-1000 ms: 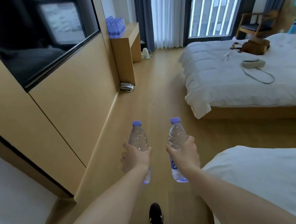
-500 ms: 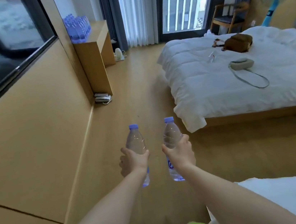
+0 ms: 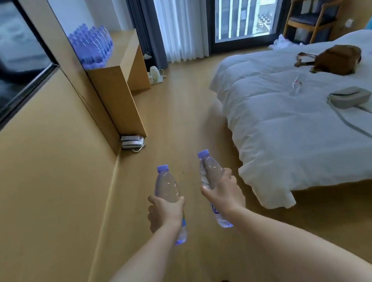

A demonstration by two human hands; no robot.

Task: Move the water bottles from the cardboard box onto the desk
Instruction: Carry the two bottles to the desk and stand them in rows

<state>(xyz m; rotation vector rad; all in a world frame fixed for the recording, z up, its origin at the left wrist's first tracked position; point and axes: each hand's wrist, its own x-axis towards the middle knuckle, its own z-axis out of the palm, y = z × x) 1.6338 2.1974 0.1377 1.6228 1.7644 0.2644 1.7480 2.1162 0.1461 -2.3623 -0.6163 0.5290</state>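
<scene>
Carrying one water bottle in each of two hands, a person walks a hotel-room floor. The left hand (image 3: pixel 166 211) has its fingers wrapped round the middle of the left bottle (image 3: pixel 167 190), held upright; the right hand (image 3: pixel 222 191) clasps the right bottle (image 3: pixel 209 173), tilted slightly leftward. Both bottles look full, so likely weighty, thin-walled and a little slick; a grip round the waist seems soundest. To the right of the hands lies a white bed (image 3: pixel 286 139). Well ahead and to the left, a crowd of bottles already delivered (image 3: pixel 92 45) stands on the tabletop (image 3: pixel 123 47). No cardboard box is in view.
</scene>
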